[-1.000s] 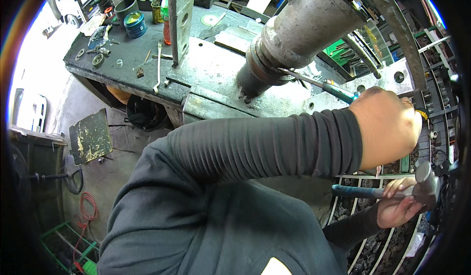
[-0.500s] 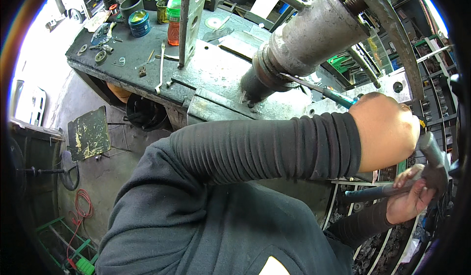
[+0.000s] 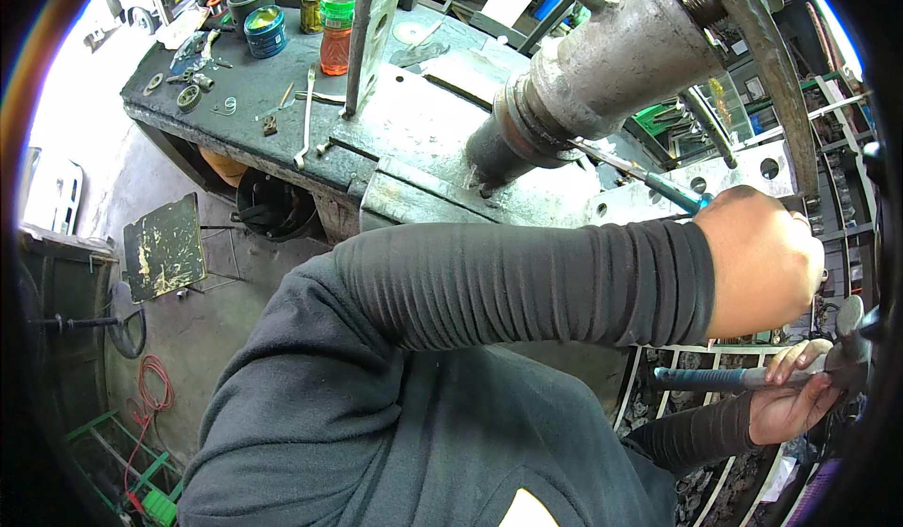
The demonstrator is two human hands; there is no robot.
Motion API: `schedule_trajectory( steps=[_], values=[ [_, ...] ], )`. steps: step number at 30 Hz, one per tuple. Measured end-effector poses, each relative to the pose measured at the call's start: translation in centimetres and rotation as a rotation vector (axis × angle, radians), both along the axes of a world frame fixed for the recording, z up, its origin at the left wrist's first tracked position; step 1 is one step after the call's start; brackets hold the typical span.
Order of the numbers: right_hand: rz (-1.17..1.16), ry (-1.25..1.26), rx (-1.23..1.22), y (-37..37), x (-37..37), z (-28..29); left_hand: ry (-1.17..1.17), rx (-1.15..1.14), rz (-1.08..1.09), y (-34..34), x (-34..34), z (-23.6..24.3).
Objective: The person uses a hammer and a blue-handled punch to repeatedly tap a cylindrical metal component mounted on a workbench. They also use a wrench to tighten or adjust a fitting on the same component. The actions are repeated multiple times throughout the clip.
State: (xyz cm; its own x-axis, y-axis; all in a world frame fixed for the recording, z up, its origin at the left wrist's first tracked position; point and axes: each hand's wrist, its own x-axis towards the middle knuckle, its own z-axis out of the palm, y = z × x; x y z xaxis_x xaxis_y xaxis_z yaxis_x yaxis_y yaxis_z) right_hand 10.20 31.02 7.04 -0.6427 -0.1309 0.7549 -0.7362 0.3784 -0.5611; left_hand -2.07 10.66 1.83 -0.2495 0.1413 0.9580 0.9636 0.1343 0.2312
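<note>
My left arm reaches across my body, and my left hand (image 3: 764, 264) is wrapped round the blue handle of a screwdriver (image 3: 675, 193). Its metal shank points up and left, the end meeting the seam by a dark ring (image 3: 527, 125) under a thick grey metal cylinder (image 3: 616, 52). This cylinder stands tilted on a dark round stub over the steel plate. Lower right, my right hand (image 3: 795, 403) grips a hammer (image 3: 710, 378) near its head, fingers round the shaft and the dark grip pointing left. The hammer head is partly lost in the dark rim.
On the workbench (image 3: 230, 132) lie a wrench (image 3: 306, 118), small metal parts, a blue can (image 3: 265, 36) and a bottle of red liquid (image 3: 337, 33). A perforated steel upright (image 3: 367, 38) rises beside the cylinder. A worn square seat (image 3: 165, 250) and a red cord (image 3: 153, 386) are on the floor.
The hammer in my right hand has dropped lower, away from my left hand. My left hand and the screwdriver have shifted slightly right and down; the screwdriver still touches the seam.
</note>
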Motion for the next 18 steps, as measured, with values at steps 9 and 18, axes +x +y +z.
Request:
schedule_trajectory(
  steps=[9, 18],
  values=[
    [-0.019, 0.06, 0.002, 0.4, -0.1, -0.6, 0.025, 0.021, 0.024, 0.3, 0.0, 0.1],
    [0.018, 0.046, -0.015, 1.2, -1.1, -0.7, 0.04, 0.051, 0.065, 0.6, -0.4, -0.3]
  ],
)
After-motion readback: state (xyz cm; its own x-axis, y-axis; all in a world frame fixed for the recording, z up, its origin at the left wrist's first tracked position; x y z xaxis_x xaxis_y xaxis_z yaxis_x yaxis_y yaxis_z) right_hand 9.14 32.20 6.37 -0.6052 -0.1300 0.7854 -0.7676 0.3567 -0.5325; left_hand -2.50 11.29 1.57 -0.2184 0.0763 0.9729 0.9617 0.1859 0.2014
